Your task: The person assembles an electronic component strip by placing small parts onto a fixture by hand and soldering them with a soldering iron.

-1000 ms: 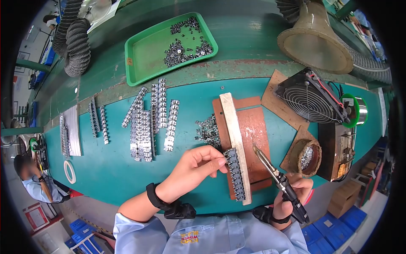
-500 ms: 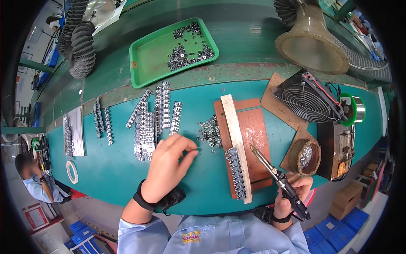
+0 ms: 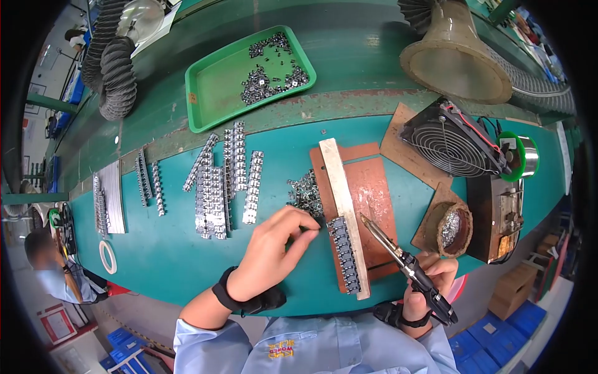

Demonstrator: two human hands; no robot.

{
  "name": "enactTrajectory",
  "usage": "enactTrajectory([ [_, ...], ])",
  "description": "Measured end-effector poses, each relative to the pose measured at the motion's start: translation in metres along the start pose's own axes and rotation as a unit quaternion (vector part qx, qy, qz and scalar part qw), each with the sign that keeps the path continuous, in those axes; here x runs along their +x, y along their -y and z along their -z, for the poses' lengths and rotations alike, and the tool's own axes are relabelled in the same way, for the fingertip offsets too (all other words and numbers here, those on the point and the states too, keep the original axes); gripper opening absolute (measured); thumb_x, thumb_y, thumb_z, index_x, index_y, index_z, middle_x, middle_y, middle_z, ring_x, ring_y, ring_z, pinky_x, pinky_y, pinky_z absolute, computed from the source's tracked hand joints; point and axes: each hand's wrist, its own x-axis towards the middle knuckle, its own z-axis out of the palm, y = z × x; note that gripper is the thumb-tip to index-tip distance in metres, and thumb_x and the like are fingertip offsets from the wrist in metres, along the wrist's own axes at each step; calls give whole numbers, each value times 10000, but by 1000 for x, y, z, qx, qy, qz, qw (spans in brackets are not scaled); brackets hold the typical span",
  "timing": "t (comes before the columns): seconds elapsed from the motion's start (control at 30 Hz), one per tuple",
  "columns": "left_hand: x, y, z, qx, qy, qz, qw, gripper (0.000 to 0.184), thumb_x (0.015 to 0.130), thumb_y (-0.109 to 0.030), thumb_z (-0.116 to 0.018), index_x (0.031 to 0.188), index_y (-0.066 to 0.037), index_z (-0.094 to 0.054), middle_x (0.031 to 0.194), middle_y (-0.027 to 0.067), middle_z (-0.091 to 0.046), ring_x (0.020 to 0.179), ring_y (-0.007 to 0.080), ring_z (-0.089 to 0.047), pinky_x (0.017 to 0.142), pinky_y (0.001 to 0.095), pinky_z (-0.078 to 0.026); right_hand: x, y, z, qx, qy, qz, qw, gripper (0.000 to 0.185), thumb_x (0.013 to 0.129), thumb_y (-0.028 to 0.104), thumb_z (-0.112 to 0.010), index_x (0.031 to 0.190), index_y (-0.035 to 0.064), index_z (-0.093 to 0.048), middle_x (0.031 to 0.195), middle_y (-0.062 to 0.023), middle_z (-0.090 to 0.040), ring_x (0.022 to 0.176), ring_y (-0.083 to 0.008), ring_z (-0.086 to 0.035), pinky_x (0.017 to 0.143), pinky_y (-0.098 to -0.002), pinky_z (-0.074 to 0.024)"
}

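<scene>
Green worktop (image 3: 162, 255); circuit strip (image 3: 345, 255) lies against wooden bar (image 3: 337, 174), near centre. Left hand (image 3: 274, 246) beside it, fingers narrow, can't tell if gripping anything. Right hand (image 3: 441, 272) holds soldering iron (image 3: 413, 272); best keep tip (image 3: 365, 220) clear of left fingers. Far green tray (image 3: 215, 84): small metal parts (image 3: 256, 88). Right-side pot (image 3: 466, 230): silvery stuff (image 3: 450, 227).

A black fan (image 3: 450, 142) with a round wire guard and a red wire lies tilted over a brown board (image 3: 393, 148) on the right of the worktop (image 3: 165, 249), beyond which hangs a wide funnel hood (image 3: 458, 65) near a ridged hose (image 3: 537, 92). A dark, bent hose (image 3: 118, 84) hangs at the upper left, and a white ring (image 3: 102, 256) lies near the worktop's left end. Past that end is another person (image 3: 50, 274) in pale blue, while a cardboard box (image 3: 513, 289) and blue bins (image 3: 485, 331) sit at the lower right.
</scene>
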Motion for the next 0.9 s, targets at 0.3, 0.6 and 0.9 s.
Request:
enactTrajectory([
  [0.3, 4, 1, -7, -451, 95, 206, 863, 150, 799, -10, -582, 907, -50, -485, 836, 9, -549, 737, 69, -523, 606, 203, -424, 1, -2, 5, 73, 34, 10, 997, 484, 637, 268, -748, 886, 68, -384, 670, -41, -454, 581, -139, -407, 577, -272, -310],
  [0.6, 5, -4, -9, -438, 92, 221, 867, 140, 797, -12, -586, 864, -61, -472, 784, 5, -543, 672, 72, -507, 591, 197, -415, 1, -6, 12, 95, 84, 34, 991, 442, 626, 241, -735, 870, 70, -409, 654, -29, -442, 570, -131, -380, 539, -269, -285],
  [0.9, 5, -5, -11, -437, 84, 231, 865, 145, 795, -16, -592, 850, -63, -466, 759, 2, -537, 643, 73, -501, 586, 192, -410, 1, -5, 11, 91, 86, 35, 991, 430, 611, 228, -737, 856, 68, -423, 645, -23, -444, 550, -124, -373, 514, -262, -278],
])
